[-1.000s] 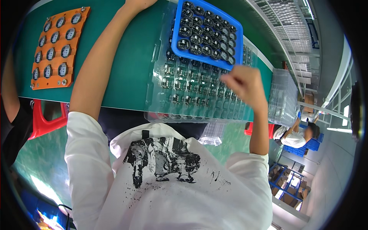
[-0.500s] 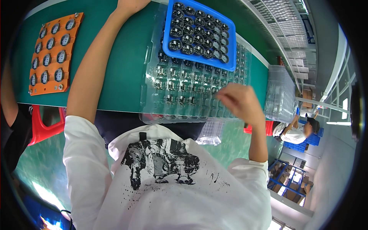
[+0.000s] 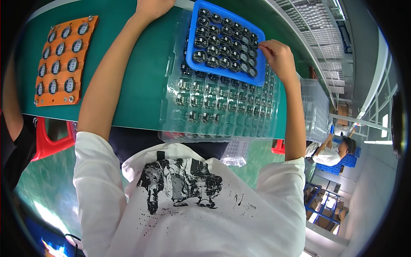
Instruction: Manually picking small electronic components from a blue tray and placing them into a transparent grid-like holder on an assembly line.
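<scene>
My right hand (image 3: pixel 279 59) is at the right rim of a blue tray (image 3: pixel 192 60), its fingers pinched together over the edge. Whatever they hold, if anything, is too small to make out. Rows of small round black electronic parts (image 3: pixel 213 51) fill the blue tray, some at the right showing pale faces. The blue tray rests on a large clear blister tray (image 3: pixel 171 115), whose pockets hold more small parts (image 3: pixel 196 101); several pockets nearest me hold none. My left hand (image 3: pixel 155 7) lies at the far edge of the table, its fingers cut off by the picture's top.
An orange fixture plate (image 3: pixel 63 37) with round parts in rows lies left on the green table (image 3: pixel 141 81). Stacked clear trays (image 3: pixel 316 112) stand at the right. Another person's arm (image 3: pixel 13 107) is at far left by a red stool (image 3: pixel 51 143); another person (image 3: pixel 332 150) works far right.
My right hand has moved away from the clear tray's pockets, up to the blue tray's right edge. My left hand stays at the far edge; the view has shifted slightly.
</scene>
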`<state>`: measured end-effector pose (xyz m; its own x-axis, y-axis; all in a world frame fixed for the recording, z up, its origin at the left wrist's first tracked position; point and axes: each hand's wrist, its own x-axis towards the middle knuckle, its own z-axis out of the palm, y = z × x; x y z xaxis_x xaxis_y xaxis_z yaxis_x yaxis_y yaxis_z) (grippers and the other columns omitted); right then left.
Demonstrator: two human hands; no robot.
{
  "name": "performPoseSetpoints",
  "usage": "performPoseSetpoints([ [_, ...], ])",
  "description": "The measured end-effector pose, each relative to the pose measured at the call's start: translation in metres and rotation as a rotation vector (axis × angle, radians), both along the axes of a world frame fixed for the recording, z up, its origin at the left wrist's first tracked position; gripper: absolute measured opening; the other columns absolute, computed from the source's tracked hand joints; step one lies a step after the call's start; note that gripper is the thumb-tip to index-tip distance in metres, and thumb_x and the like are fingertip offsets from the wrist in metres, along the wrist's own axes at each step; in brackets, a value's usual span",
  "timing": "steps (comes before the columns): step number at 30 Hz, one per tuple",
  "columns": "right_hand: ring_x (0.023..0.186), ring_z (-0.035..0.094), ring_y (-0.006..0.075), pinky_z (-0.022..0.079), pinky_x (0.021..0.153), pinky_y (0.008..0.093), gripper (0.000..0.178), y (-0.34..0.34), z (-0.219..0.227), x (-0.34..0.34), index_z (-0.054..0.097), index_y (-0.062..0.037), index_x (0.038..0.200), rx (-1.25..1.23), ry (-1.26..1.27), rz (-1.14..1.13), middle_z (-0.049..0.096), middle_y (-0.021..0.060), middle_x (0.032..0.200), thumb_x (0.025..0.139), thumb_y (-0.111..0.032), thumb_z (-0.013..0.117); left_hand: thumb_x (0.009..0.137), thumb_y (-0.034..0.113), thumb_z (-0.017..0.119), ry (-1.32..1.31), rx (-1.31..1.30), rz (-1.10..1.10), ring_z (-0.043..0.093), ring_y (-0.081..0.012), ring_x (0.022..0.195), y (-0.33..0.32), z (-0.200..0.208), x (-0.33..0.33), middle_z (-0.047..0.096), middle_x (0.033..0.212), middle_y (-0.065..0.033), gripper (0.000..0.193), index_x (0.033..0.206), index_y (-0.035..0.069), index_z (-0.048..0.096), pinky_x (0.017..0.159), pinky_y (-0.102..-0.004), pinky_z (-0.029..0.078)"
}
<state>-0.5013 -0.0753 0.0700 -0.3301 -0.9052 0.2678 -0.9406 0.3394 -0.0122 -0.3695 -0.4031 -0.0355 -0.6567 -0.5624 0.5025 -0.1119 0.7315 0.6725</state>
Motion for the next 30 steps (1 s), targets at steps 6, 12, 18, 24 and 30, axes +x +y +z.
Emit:
performPoseSetpoints([
  [6, 0.062, 0.059, 0.0281, 0.046, 0.057, 0.0356, 0.008, 0.000, -0.001, -0.001, 0.070, -0.0027, 0.090, 0.023, 0.035, 0.020, 0.062, 0.0116, 0.075, 0.083, -0.007, 0.068, 0.086, 0.020, 0.055, 0.011, -0.009, 0.011, 0.065, -0.0387, 0.087, 0.002, 0.002, 0.001, 0.068, 0.088, -0.0196, 0.019, 0.088, 0.006, 0.067, 0.077, -0.0466, 0.052],
  [12, 0.063, 0.060, 0.0295, 0.046, 0.057, 0.0366, 0.009, 0.000, -0.002, -0.002, 0.070, -0.0029, 0.090, 0.018, 0.039, 0.029, 0.062, 0.0115, 0.077, 0.083, -0.008, 0.068, 0.086, 0.021, 0.055, -0.028, 0.022, 0.014, 0.065, -0.0384, 0.088, 0.003, 0.004, 0.002, 0.068, 0.088, -0.0193, 0.019, 0.088, 0.006, 0.067, 0.078, -0.0463, 0.051],
  [18, 0.065, 0.060, 0.0300, 0.046, 0.059, 0.0375, 0.010, -0.001, -0.005, 0.000, 0.070, -0.0030, 0.091, 0.017, 0.021, 0.041, 0.062, 0.0115, 0.078, 0.082, -0.007, 0.068, 0.086, 0.021, 0.055, -0.043, 0.043, 0.014, 0.065, -0.0382, 0.087, 0.002, 0.003, 0.001, 0.068, 0.088, -0.0193, 0.019, 0.089, 0.006, 0.067, 0.077, -0.0464, 0.051],
  [24, 0.067, 0.061, 0.0306, 0.047, 0.060, 0.0376, 0.010, 0.000, -0.008, -0.002, 0.070, -0.0032, 0.091, 0.024, 0.010, 0.024, 0.062, 0.0122, 0.078, 0.082, -0.005, 0.067, 0.086, 0.021, 0.056, -0.045, 0.036, 0.011, 0.065, -0.0383, 0.087, 0.002, 0.003, 0.000, 0.068, 0.088, -0.0193, 0.019, 0.089, 0.006, 0.067, 0.077, -0.0465, 0.051],
  [30, 0.069, 0.062, 0.0324, 0.047, 0.062, 0.0383, 0.010, -0.001, -0.018, -0.002, 0.069, -0.0028, 0.092, -0.030, -0.009, 0.014, 0.063, 0.0132, 0.079, 0.084, -0.004, 0.065, 0.085, 0.021, 0.057, -0.033, -0.001, 0.026, 0.065, -0.0384, 0.087, 0.002, 0.003, 0.000, 0.068, 0.088, -0.0192, 0.019, 0.088, 0.006, 0.068, 0.076, -0.0469, 0.051],
])
